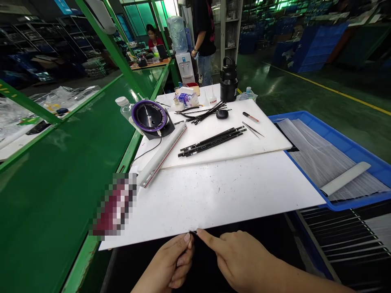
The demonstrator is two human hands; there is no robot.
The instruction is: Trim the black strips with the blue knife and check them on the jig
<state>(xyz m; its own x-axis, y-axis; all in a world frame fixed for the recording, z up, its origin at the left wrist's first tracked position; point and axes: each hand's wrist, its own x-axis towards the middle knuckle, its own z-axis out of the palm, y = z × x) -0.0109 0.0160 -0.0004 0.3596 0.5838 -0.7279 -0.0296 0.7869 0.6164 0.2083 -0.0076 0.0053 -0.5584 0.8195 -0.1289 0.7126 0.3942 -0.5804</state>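
My left hand (175, 258) is closed at the table's near edge, thumb pressed against the index finger. A tiny thin dark piece (192, 232) sticks out from that pinch; the rest of it is hidden. My right hand (241, 254) reaches in from the right, its index fingertip right beside the piece. Its other fingers are curled under and its thumb is hidden, so I cannot tell what it grips. Beyond both hands, a bundle of black glossy strips (210, 142) lies on a white foam board (262, 140).
A long pale ruler-like bar (163, 154) lies near a purple-rimmed round fan (150, 116). Tweezers (253, 129), a small knife (250, 116), a black case (222, 114) and pliers (187, 112) sit on the board. A blue tray (305, 118) stands right. A person (205, 36) stands far back.
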